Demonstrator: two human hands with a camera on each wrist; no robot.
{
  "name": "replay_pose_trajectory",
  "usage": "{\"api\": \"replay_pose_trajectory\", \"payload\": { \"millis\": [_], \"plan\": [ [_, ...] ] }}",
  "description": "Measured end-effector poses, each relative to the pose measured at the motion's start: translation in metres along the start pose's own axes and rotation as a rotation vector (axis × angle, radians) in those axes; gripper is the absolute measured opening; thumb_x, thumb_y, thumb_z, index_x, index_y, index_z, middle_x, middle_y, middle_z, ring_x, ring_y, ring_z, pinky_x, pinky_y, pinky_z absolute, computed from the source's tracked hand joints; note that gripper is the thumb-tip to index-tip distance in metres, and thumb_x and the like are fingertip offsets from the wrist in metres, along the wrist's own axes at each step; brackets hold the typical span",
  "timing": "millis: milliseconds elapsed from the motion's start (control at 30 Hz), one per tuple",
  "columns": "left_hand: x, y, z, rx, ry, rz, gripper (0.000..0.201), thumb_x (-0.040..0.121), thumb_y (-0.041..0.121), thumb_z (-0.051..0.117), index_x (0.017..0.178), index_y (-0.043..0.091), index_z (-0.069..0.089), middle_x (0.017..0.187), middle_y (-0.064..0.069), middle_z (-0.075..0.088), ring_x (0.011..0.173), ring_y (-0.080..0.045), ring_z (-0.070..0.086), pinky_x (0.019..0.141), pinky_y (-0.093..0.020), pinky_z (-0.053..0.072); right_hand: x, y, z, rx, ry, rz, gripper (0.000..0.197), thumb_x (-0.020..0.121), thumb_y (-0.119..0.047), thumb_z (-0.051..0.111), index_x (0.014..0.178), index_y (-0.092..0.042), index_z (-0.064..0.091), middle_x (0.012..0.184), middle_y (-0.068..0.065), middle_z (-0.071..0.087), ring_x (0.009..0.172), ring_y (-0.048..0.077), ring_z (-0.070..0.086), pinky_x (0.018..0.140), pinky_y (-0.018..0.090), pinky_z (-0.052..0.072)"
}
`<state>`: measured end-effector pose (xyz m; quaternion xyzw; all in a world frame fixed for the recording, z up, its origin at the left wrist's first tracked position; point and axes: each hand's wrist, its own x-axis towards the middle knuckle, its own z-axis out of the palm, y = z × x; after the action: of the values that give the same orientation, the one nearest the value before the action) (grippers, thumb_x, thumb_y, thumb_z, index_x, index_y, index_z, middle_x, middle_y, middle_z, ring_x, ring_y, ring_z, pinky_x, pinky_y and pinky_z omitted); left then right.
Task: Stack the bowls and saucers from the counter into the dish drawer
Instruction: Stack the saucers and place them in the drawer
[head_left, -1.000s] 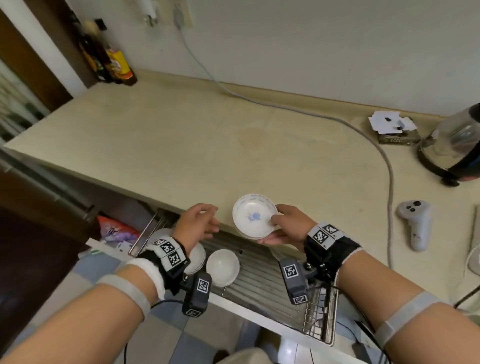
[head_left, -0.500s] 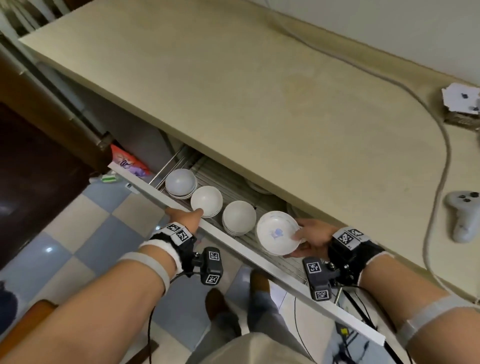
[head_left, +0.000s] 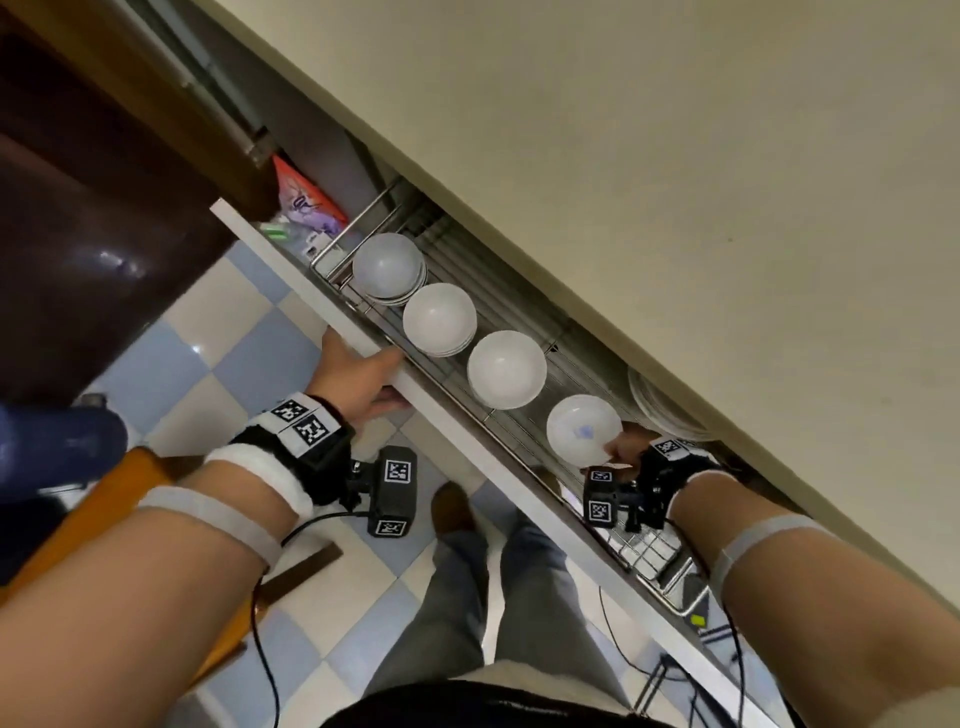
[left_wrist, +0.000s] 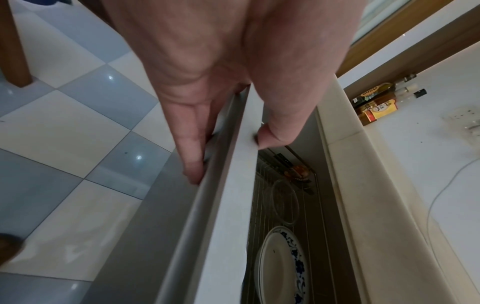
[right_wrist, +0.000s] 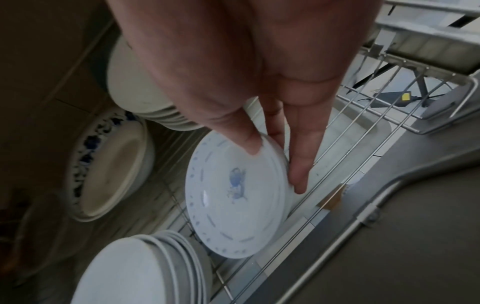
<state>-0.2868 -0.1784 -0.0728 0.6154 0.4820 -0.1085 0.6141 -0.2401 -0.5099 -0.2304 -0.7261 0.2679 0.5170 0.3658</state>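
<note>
My right hand (head_left: 626, 451) pinches a white saucer with a blue flower (head_left: 583, 429) (right_wrist: 235, 195) by its rim, thumb on top and fingers underneath, low over the wire rack of the open dish drawer (head_left: 457, 374). My left hand (head_left: 358, 382) (left_wrist: 226, 127) grips the drawer's white front panel (head_left: 467, 441) (left_wrist: 228, 205), thumb on the top edge and fingers on the outer face. Three stacks of white bowls (head_left: 506, 370) stand in a row on the rack to the left of the saucer.
A stack of plates (head_left: 660, 410) and a blue-patterned plate (right_wrist: 109, 170) sit further back under the counter (head_left: 675, 182). A red snack bag (head_left: 306, 200) lies at the drawer's far left end. Checked floor tiles and my legs are below.
My right hand carried the saucer from counter height down into the drawer. My left hand went from the counter edge to the drawer's front panel. My view tilted downward.
</note>
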Motion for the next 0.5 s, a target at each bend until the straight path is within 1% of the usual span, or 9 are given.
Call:
{"api": "replay_pose_trajectory", "payload": {
  "millis": [33, 100, 133, 167, 267, 333, 400, 433, 500],
  "plan": [
    [0.001, -0.002, 0.0, 0.006, 0.012, 0.005, 0.053, 0.086, 0.009, 0.065, 0.131, 0.02, 0.041, 0.115, -0.013, 0.068, 0.091, -0.034, 0.074, 0.067, -0.045, 0.062, 0.004, -0.001, 0.004, -0.02, -0.001, 0.004, 0.053, 0.096, -0.002, 0.051, 0.147, -0.003, 0.038, 0.148, 0.022, 0.045, 0.105, 0.027, 0.052, 0.047, 0.019, 0.055],
    [0.004, -0.006, -0.001, 0.011, 0.025, 0.009, 0.056, 0.085, 0.009, 0.064, 0.134, 0.02, 0.039, 0.116, -0.012, 0.067, 0.094, -0.034, 0.074, 0.07, -0.044, 0.063, 0.014, 0.0, 0.01, -0.11, -0.009, -0.034, 0.049, 0.095, -0.005, 0.052, 0.143, -0.003, 0.043, 0.138, 0.021, 0.054, 0.112, 0.034, 0.057, 0.079, 0.031, 0.06],
    [0.005, -0.007, 0.0, 0.012, 0.029, 0.014, 0.058, 0.085, 0.009, 0.064, 0.136, 0.019, 0.038, 0.115, -0.011, 0.066, 0.094, -0.033, 0.074, 0.07, -0.043, 0.063, 0.021, 0.001, 0.012, -0.195, -0.006, -0.052, 0.047, 0.095, -0.007, 0.052, 0.141, -0.005, 0.046, 0.126, 0.018, 0.061, 0.112, 0.036, 0.059, 0.092, 0.037, 0.055],
    [0.005, -0.007, 0.0, 0.021, 0.035, 0.02, 0.058, 0.085, 0.009, 0.065, 0.135, 0.018, 0.038, 0.114, -0.011, 0.066, 0.093, -0.032, 0.074, 0.069, -0.04, 0.063, 0.026, 0.002, 0.015, -0.207, -0.014, -0.069, 0.046, 0.094, -0.008, 0.053, 0.139, -0.006, 0.048, 0.114, 0.014, 0.065, 0.108, 0.036, 0.06, 0.095, 0.042, 0.052],
    [0.008, -0.009, -0.001, 0.024, 0.045, 0.036, 0.054, 0.083, 0.011, 0.065, 0.131, 0.019, 0.04, 0.117, -0.014, 0.067, 0.092, -0.033, 0.075, 0.068, -0.041, 0.062, 0.038, 0.001, 0.018, -0.205, -0.059, -0.097, 0.046, 0.093, -0.004, 0.051, 0.138, -0.014, 0.047, 0.114, 0.013, 0.062, 0.101, 0.035, 0.06, 0.074, 0.04, 0.055],
    [0.008, -0.009, 0.0, 0.023, 0.038, 0.039, 0.055, 0.082, 0.012, 0.065, 0.13, 0.022, 0.041, 0.12, -0.016, 0.068, 0.091, -0.035, 0.075, 0.071, -0.045, 0.062, 0.043, -0.001, 0.023, -0.211, -0.055, -0.097, 0.056, 0.087, -0.007, 0.057, 0.142, -0.013, 0.046, 0.121, 0.015, 0.06, 0.103, 0.037, 0.061, 0.08, 0.044, 0.056],
    [0.008, -0.01, 0.0, 0.018, 0.037, 0.035, 0.055, 0.082, 0.013, 0.065, 0.13, 0.023, 0.041, 0.121, -0.018, 0.067, 0.091, -0.036, 0.075, 0.072, -0.048, 0.062, 0.046, 0.006, 0.026, -0.204, -0.015, -0.087, 0.059, 0.083, -0.013, 0.064, 0.14, -0.007, 0.048, 0.132, 0.019, 0.058, 0.102, 0.033, 0.06, 0.083, 0.033, 0.058],
    [0.007, -0.01, 0.001, 0.019, 0.037, 0.033, 0.055, 0.082, 0.013, 0.065, 0.13, 0.023, 0.041, 0.122, -0.018, 0.067, 0.091, -0.037, 0.075, 0.073, -0.049, 0.062, 0.056, 0.014, 0.027, -0.202, 0.013, -0.099, 0.063, 0.081, -0.023, 0.07, 0.138, -0.004, 0.05, 0.132, 0.018, 0.058, 0.098, 0.03, 0.061, 0.08, 0.026, 0.057],
    [0.006, -0.008, 0.002, 0.015, 0.042, 0.034, 0.054, 0.083, 0.012, 0.064, 0.13, 0.023, 0.04, 0.123, -0.02, 0.065, 0.091, -0.039, 0.075, 0.074, -0.051, 0.062, 0.049, 0.016, 0.03, -0.295, 0.011, -0.08, 0.088, 0.059, -0.051, 0.076, 0.13, -0.002, 0.057, 0.114, 0.013, 0.065, 0.082, 0.024, 0.064, 0.079, 0.026, 0.055]
  ]
}}
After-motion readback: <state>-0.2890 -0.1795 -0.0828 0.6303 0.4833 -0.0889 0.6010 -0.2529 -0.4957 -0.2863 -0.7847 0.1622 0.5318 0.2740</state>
